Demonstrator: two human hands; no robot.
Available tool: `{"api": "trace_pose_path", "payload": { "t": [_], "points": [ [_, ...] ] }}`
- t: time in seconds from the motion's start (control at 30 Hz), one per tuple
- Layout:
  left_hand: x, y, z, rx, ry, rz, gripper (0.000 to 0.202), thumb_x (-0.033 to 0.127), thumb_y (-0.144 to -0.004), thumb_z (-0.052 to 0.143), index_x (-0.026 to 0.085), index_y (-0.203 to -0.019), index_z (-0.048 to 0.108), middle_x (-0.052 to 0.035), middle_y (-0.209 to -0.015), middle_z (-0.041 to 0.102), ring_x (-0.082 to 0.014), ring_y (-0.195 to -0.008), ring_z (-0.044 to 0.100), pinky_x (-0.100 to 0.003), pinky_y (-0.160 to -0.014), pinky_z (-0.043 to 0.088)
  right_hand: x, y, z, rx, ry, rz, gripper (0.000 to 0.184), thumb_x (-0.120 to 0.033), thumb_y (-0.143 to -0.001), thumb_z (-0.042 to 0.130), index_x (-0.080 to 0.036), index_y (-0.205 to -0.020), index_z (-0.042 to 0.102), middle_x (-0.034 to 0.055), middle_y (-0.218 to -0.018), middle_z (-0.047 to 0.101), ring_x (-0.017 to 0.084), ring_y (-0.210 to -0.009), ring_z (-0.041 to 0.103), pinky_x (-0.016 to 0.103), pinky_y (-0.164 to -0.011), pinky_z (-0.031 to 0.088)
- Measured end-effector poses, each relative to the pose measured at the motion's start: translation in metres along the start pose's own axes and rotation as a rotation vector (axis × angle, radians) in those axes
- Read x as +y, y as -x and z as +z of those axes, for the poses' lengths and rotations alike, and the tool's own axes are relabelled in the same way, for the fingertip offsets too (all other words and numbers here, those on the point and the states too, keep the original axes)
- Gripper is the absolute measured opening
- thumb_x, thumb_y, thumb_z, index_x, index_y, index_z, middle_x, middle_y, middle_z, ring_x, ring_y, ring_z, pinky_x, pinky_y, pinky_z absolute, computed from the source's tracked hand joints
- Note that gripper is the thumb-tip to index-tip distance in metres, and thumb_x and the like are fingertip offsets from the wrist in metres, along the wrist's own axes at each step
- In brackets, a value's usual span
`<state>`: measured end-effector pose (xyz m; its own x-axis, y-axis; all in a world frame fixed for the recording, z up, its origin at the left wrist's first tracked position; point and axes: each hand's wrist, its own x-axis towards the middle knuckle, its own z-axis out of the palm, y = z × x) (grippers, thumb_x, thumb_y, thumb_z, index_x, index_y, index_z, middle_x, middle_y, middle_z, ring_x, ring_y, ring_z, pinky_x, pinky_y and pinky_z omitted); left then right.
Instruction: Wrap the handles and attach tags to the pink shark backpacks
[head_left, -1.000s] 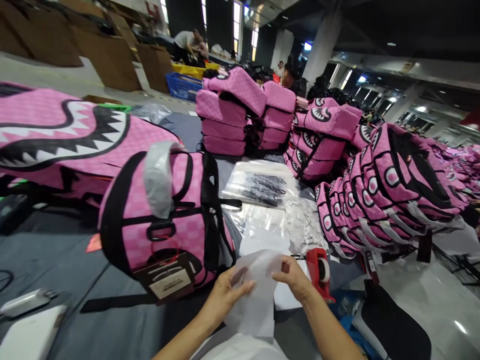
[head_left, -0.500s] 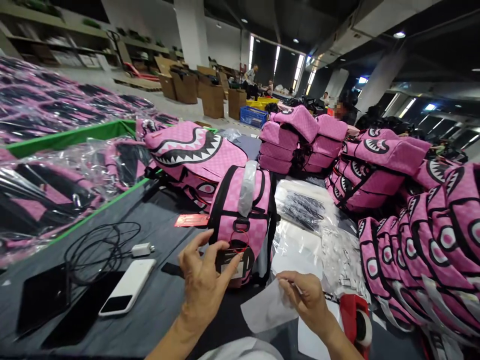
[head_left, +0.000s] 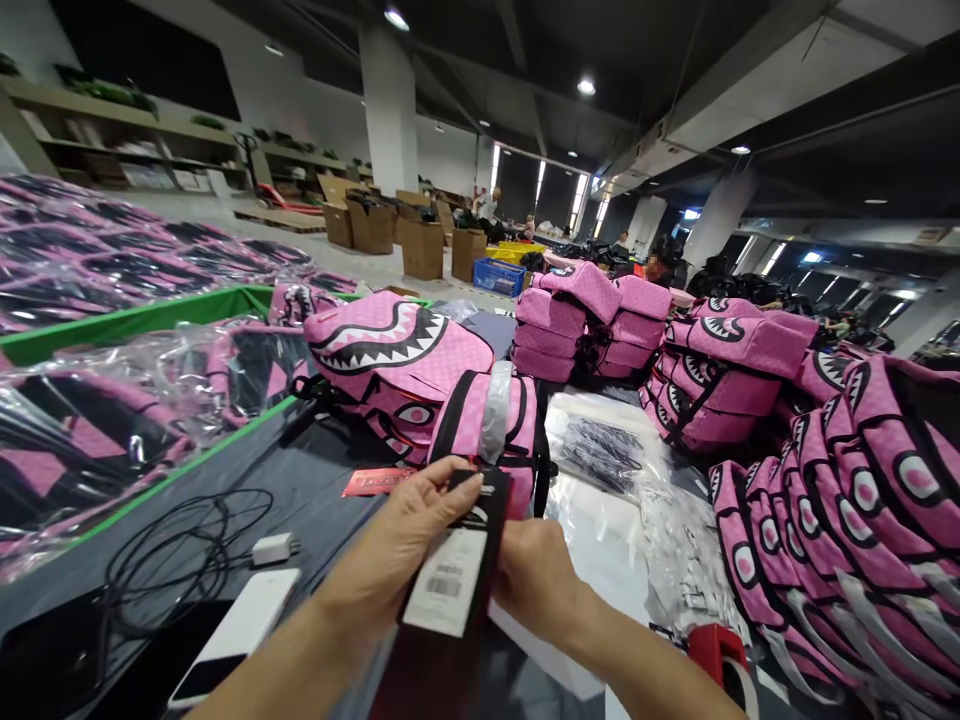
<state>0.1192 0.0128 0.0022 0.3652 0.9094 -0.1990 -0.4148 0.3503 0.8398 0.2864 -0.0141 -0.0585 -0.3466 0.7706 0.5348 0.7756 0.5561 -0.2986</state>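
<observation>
A pink checkered backpack (head_left: 491, 425) with black trim stands upright on the grey table (head_left: 315, 490) right in front of me. Its black hang tag (head_left: 457, 565), with a white barcode label, is lifted toward me. My left hand (head_left: 401, 545) pinches the tag's top edge from the left. My right hand (head_left: 536, 580) is closed against the tag's right side from behind; its fingers are mostly hidden by the tag. A clear plastic wrap covers the backpack's top handle (head_left: 495, 410).
Another pink shark-mouth backpack (head_left: 394, 345) lies behind. Stacks of the same bags (head_left: 825, 470) fill the right and back. Bagged backpacks (head_left: 112, 400) lie left. A white phone (head_left: 236, 640), charger with cable (head_left: 274, 548), red tag (head_left: 375, 482), red tape dispenser (head_left: 720, 660) and plastic bags (head_left: 607, 450) are nearby.
My view swung left and up. My left hand let go of the translucent sheet, reached for the backpack's hang tag and lifted it. My right hand moved onto the tag; the sheet is out of sight.
</observation>
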Motion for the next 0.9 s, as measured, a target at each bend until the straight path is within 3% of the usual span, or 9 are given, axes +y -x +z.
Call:
{"api": "trace_pose_path", "payload": {
  "t": [0.1,0.17,0.3,0.4,0.5,0.6,0.7,0.8,0.9],
  "points": [
    [-0.024,0.004,0.001,-0.064,-0.144,0.15,0.051,0.056,-0.063,0.089,0.021,-0.087,0.062,0.0044,-0.063,0.064,-0.0092,-0.048,0.055,-0.018,-0.047,0.049,0.007,-0.021,0.001,0.272,0.246,-0.07,0.024,-0.017,-0.09,0.059,-0.02,-0.066,0.061,-0.0017,-0.057,0.065,0.011,-0.047,0.055,0.029,-0.051,0.027],
    [-0.048,0.006,-0.01,-0.03,-0.338,0.323,0.039,0.056,-0.078,0.078,0.021,-0.09,0.067,0.0026,-0.069,0.067,-0.0109,-0.057,0.06,-0.018,-0.054,0.051,0.013,-0.026,-0.006,0.382,0.31,-0.076,0.03,-0.015,-0.094,0.053,-0.02,-0.065,0.059,-0.0012,-0.056,0.062,0.012,-0.05,0.055,0.029,-0.054,0.029],
    [-0.093,0.002,-0.037,0.055,-0.662,0.553,0.025,0.047,-0.091,0.064,0.025,-0.099,0.074,0.002,-0.079,0.074,-0.0138,-0.068,0.068,-0.018,-0.066,0.056,0.021,-0.021,-0.014,0.423,0.227,-0.06,0.03,-0.018,-0.096,0.05,-0.02,-0.067,0.058,-0.0012,-0.059,0.062,0.012,-0.053,0.057,0.026,-0.055,0.034],
    [-0.108,-0.002,-0.051,0.074,-0.761,0.681,0.02,0.041,-0.095,0.061,0.028,-0.103,0.075,0.0023,-0.088,0.078,-0.0144,-0.075,0.073,-0.017,-0.072,0.058,0.024,-0.017,-0.014,0.382,0.121,0.039,0.022,-0.019,-0.095,0.054,-0.019,-0.074,0.06,-0.0028,-0.061,0.062,0.009,-0.05,0.056,0.022,-0.054,0.036],
    [-0.104,-0.006,-0.059,0.079,-0.903,0.946,0.019,0.034,-0.097,0.06,0.03,-0.107,0.075,0.0016,-0.094,0.078,-0.0147,-0.086,0.074,-0.019,-0.085,0.058,0.024,-0.02,-0.012,0.359,0.088,0.062,0.022,-0.021,-0.095,0.055,-0.019,-0.073,0.059,-0.0039,-0.058,0.06,0.008,-0.047,0.054,0.022,-0.051,0.035],
    [-0.087,-0.015,-0.061,0.299,-0.974,1.111,0.022,0.036,-0.1,0.056,0.034,-0.112,0.074,-0.0001,-0.098,0.071,-0.0142,-0.089,0.072,-0.021,-0.082,0.06,0.025,-0.025,-0.011,0.38,0.113,0.043,0.024,-0.023,-0.098,0.053,-0.019,-0.075,0.059,-0.0036,-0.059,0.062,0.009,-0.046,0.056,0.022,-0.051,0.035],
    [-0.066,-0.032,-0.059,0.504,-0.995,1.044,0.033,0.049,-0.096,0.059,0.032,-0.122,0.069,-0.0045,-0.111,0.062,-0.0201,-0.099,0.069,-0.026,-0.071,0.062,0.025,-0.028,-0.009,0.422,0.156,0.022,0.025,-0.023,-0.099,0.052,-0.019,-0.075,0.058,-0.004,-0.057,0.061,0.009,-0.044,0.056,0.022,-0.05,0.035],
    [-0.052,-0.049,-0.054,0.456,-1.022,0.964,0.039,0.055,-0.092,0.061,0.029,-0.121,0.065,-0.0063,-0.116,0.057,-0.0249,-0.105,0.066,-0.039,-0.083,0.063,0.026,-0.027,-0.007,0.44,0.2,-0.01,0.026,-0.022,-0.099,0.051,-0.019,-0.074,0.058,-0.0046,-0.054,0.059,0.008,-0.042,0.054,0.022,-0.05,0.034],
    [-0.043,-0.057,-0.049,0.389,-1.051,0.885,0.027,0.048,-0.091,0.063,0.027,-0.108,0.065,-0.0061,-0.114,0.055,-0.026,-0.106,0.064,-0.045,-0.092,0.059,0.028,-0.026,-0.006,0.457,0.241,-0.017,0.028,-0.022,-0.1,0.048,-0.019,-0.073,0.058,-0.004,-0.054,0.058,0.009,-0.043,0.055,0.024,-0.051,0.033]
  ]
}}
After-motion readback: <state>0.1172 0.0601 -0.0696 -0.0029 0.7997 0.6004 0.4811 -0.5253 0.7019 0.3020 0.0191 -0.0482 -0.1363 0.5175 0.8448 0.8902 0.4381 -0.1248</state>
